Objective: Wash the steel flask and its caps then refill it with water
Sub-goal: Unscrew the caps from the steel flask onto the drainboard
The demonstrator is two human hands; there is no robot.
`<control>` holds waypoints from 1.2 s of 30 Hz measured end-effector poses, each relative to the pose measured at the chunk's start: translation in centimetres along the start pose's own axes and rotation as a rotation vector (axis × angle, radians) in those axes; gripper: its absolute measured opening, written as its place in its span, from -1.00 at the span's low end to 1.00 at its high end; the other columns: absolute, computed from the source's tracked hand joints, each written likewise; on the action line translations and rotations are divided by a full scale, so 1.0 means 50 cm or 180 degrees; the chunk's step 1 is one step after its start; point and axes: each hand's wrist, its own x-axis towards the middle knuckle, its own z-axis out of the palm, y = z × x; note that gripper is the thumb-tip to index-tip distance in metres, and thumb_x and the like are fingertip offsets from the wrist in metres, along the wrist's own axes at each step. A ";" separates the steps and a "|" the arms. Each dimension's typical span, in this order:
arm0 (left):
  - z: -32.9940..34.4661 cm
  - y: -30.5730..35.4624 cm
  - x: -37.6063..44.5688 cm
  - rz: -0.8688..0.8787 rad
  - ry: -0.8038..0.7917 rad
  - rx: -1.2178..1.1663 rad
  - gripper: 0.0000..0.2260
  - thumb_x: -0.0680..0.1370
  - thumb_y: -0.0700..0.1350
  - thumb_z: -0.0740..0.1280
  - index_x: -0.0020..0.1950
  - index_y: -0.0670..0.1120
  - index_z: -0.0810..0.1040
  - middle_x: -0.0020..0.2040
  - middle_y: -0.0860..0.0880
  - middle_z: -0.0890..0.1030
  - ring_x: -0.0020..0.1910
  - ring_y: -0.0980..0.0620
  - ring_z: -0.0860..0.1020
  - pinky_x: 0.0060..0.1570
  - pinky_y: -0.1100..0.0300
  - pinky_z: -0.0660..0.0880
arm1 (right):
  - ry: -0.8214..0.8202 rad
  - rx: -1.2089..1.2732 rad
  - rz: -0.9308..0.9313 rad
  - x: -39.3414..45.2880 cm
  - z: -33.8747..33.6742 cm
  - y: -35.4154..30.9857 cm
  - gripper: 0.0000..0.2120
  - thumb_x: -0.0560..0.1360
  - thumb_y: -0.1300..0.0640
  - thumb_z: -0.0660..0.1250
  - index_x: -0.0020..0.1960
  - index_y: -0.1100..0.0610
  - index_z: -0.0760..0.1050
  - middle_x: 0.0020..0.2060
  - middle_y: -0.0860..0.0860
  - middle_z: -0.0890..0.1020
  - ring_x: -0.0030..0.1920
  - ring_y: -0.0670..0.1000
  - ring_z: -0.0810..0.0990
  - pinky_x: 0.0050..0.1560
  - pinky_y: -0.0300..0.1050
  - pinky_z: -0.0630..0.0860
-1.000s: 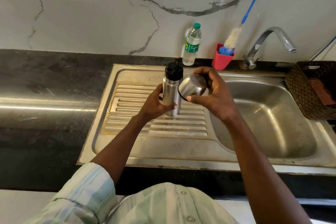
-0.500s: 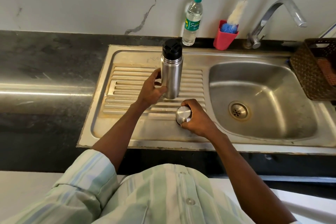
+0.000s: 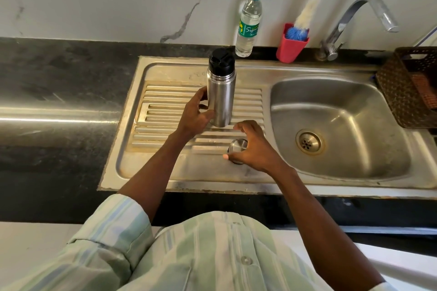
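Only one view here, the head cam looking down at the sink. Counting things up: one steel flask [image 3: 221,99], standing upright on the ribbed drainboard [image 3: 165,111], with one black inner cap [image 3: 221,60] screwed on top. One steel outer cap [image 3: 237,149] sits upside down on the flat strip of the drainboard nearer the person, just in front of the flask and apart from it.

Two hands. The left hand [image 3: 195,117] is wrapped around the lower part of the flask, thumb in front, fingers curled behind it. The right hand [image 3: 254,149] is arched over the steel cap with its fingers spread and loosely bent; the thumb tip is down beside the cap's rim, but I honestly can't tell if it's actually pinching the cap or just touching it.

Rest of the count: one sink basin [image 3: 354,113] with one drain [image 3: 308,143], one tap [image 3: 354,19] at the back, one red cup [image 3: 290,48] holding one bottle brush [image 3: 307,14] with a blue handle, one brown woven basket [image 3: 399,87] at the right edge, and one clear plastic water bottle [image 3: 248,26] with a green cap against the wall.

Writing: the bottle's green label shows something like "Sign", the rest wraps out of sight. Nothing readable on the flask.
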 end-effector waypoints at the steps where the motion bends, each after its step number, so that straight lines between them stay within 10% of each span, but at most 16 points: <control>1: -0.001 0.002 0.002 0.0028 0.0020 -0.0019 -0.46 0.33 -0.17 0.35 0.33 -0.09 0.47 0.14 0.03 0.61 0.16 0.07 0.56 0.10 0.01 0.55 | 0.0190 0.0095 -0.0041 0.003 -0.009 -0.018 -0.36 0.33 -0.05 0.56 0.29 0.01 0.35 0.27 -0.05 0.32 0.25 -0.04 0.38 0.25 -0.08 0.46; 5: -0.011 0.005 0.013 0.0174 0.0079 -0.0077 -0.47 0.34 -0.11 0.36 0.33 -0.05 0.47 0.17 0.03 0.61 0.17 0.05 0.56 0.12 -0.08 0.54 | 0.1514 0.0538 -0.0217 0.031 -0.054 -0.113 -0.76 0.45 0.10 0.46 0.03 0.09 0.45 -0.06 -0.06 0.52 -0.11 -0.08 0.49 -0.05 -0.05 0.56; 9: -0.017 0.022 0.028 0.0331 0.0023 -0.0150 -0.42 0.34 -0.07 0.33 0.38 -0.08 0.44 0.20 0.01 0.60 0.17 0.02 0.55 0.12 0.00 0.52 | 0.2344 0.0466 -0.0597 0.072 -0.110 -0.210 -0.71 0.48 -0.05 0.42 -0.03 0.14 0.44 -0.15 -0.03 0.51 -0.21 -0.07 0.45 -0.24 -0.10 0.49; 17: -0.016 0.069 0.037 0.0251 -0.0232 0.0030 -0.21 0.36 0.08 0.58 0.48 0.01 0.29 0.24 0.17 0.52 0.20 0.16 0.51 0.16 0.25 0.48 | 0.1552 -0.1356 -0.0350 0.158 -0.152 -0.290 -0.24 0.34 -0.45 0.32 0.23 0.14 0.40 0.12 0.06 0.48 0.08 0.06 0.52 -0.07 -0.09 0.46; 36: -0.011 0.060 0.054 0.0302 0.0129 0.0528 -0.42 0.30 0.04 0.64 0.24 -0.06 0.53 -0.01 0.08 0.63 -0.09 0.18 0.59 -0.18 0.47 0.48 | 0.1007 -0.1176 -0.0769 0.171 -0.164 -0.278 -0.54 0.42 -0.09 0.46 0.16 0.20 0.52 0.01 0.00 0.47 -0.08 -0.03 0.45 -0.09 -0.18 0.38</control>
